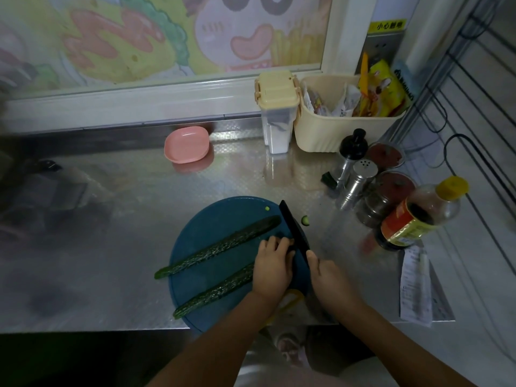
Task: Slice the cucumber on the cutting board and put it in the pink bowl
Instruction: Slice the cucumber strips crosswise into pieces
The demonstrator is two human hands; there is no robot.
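Black knife [293, 230] clamped in the right hand [328, 275], blade just beside the left hand [272, 263] curled over the near cucumber [215, 291] half on the cutting board [201, 236]; that close, one slip could nick skin; pink bowl [187, 145] waits well beyond both hands.

The left grip [272, 265] curls over the right end of the near cucumber half [215, 293], so that end is hidden. The handle of the knife [294, 230] is lost inside the right grip [329, 277]. At 5 o'clock of the cutting board [212, 216], a yellow object [291, 298] lies mostly under the left wrist and cannot be identified. At 9 o'clock on the tabletop [139, 191], the dark shapes [42, 191] are too blurred to tell. Print on the paper slip [414, 286] at 4 o'clock is too small to read.
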